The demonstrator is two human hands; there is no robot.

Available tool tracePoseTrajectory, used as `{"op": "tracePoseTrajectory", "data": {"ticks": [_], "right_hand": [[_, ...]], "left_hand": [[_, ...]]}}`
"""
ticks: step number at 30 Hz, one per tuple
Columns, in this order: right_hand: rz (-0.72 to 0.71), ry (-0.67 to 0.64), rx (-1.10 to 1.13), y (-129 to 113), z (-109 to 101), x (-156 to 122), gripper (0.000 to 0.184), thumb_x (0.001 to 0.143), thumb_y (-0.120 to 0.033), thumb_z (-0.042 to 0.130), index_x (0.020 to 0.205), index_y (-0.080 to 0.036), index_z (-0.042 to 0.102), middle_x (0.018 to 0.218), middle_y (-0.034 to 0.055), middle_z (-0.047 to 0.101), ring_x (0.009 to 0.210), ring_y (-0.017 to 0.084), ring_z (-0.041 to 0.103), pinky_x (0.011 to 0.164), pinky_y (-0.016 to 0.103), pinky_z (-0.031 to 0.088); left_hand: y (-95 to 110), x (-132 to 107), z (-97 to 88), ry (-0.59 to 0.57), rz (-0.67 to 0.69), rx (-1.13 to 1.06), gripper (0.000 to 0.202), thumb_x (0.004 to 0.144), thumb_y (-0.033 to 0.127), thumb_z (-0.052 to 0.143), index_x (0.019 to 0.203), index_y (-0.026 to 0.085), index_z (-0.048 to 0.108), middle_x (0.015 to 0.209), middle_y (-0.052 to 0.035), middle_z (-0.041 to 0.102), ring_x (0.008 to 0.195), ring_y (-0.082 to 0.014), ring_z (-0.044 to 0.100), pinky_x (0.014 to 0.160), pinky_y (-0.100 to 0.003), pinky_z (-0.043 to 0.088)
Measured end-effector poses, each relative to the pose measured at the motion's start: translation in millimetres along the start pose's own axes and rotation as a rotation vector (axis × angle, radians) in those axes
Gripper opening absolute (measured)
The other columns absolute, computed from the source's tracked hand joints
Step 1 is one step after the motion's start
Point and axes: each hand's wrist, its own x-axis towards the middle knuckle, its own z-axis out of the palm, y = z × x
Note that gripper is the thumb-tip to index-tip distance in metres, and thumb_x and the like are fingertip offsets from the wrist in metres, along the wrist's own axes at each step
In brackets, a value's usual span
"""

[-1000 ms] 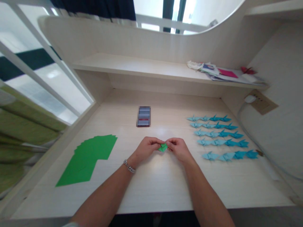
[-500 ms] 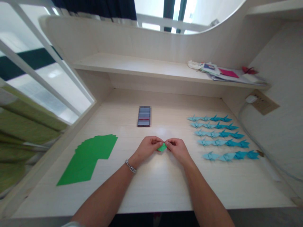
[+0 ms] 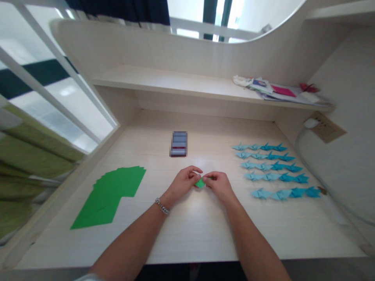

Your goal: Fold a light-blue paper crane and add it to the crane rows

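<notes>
Both my hands meet over the middle of the pale wooden desk (image 3: 187,234). Between them is a small folded piece of green paper (image 3: 200,182). My left hand (image 3: 183,183), with a metal bracelet on its wrist, pinches the paper's left side with curled fingers. Closed fingertips of my right hand (image 3: 220,185) grip its right side. Most of the paper is hidden by my fingers.
A fanned stack of green paper sheets (image 3: 109,194) lies at the left. Several blue folded paper cranes (image 3: 274,169) sit in rows at the right. A small blurred box (image 3: 178,143) stands behind my hands. Papers (image 3: 278,91) lie on the shelf above; a cable (image 3: 307,156) runs from a wall outlet.
My hands have drawn slightly closer together on the green paper, and less of it shows now. Nothing else on the desk has moved.
</notes>
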Motion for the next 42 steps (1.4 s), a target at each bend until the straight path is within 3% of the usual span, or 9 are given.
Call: {"op": "tracePoseTrajectory", "data": {"ticks": [8,17,23,33,42], "right_hand": [[-0.007,-0.003,0.066,-2,2,-2,0.022,0.061,-0.033,0.07,0.071,-0.013,0.071,0.054,0.0014,0.061,0.048,0.012,0.048,0.047,0.024,0.035],[-0.017,-0.035,0.1,-6,-4,-2,0.019,0.061,-0.026,0.07,0.076,-0.013,0.07,0.058,0.0018,0.063,0.051,0.012,0.052,0.05,0.024,0.039],[-0.084,-0.032,0.109,-6,-2,-3,0.027,0.06,-0.024,0.072,0.085,-0.015,0.065,0.06,0.0006,0.064,0.054,0.013,0.056,0.054,0.025,0.045],[-0.013,0.0,0.203,-8,-10,-1,0.027,0.066,-0.035,0.068,0.085,-0.016,0.064,0.065,0.002,0.066,0.056,0.013,0.061,0.057,0.026,0.05],[-0.095,-0.022,0.138,-7,-2,-2,0.019,0.063,-0.025,0.07,0.078,-0.016,0.061,0.059,-0.0004,0.062,0.053,0.013,0.058,0.053,0.024,0.046]], "left_hand": [[-1,0,0.1,0.002,-0.027,-0.011,0.038,0.065,0.028,0.074,0.094,0.012,0.057,0.068,-0.0043,0.067,0.061,-0.0145,0.063,0.059,-0.027,0.05],[0,1,-0.4,0.02,-0.006,-0.017,0.029,0.065,0.02,0.072,0.089,0.011,0.06,0.068,-0.0024,0.064,0.061,-0.0126,0.06,0.061,-0.026,0.048],[-2,0,3.0,0.006,0.025,0.032,0.023,0.071,0.026,0.068,0.087,0.011,0.061,0.073,-0.0058,0.066,0.066,-0.0137,0.061,0.063,-0.026,0.047],[-1,1,-1.6,0.091,0.062,0.066,0.025,0.067,0.028,0.072,0.084,0.013,0.061,0.072,-0.0034,0.064,0.065,-0.0129,0.059,0.062,-0.025,0.046],[2,0,1.4,0.056,0.049,0.046,0.023,0.067,0.025,0.071,0.083,0.012,0.059,0.07,-0.0026,0.062,0.063,-0.012,0.058,0.06,-0.024,0.045]]}}
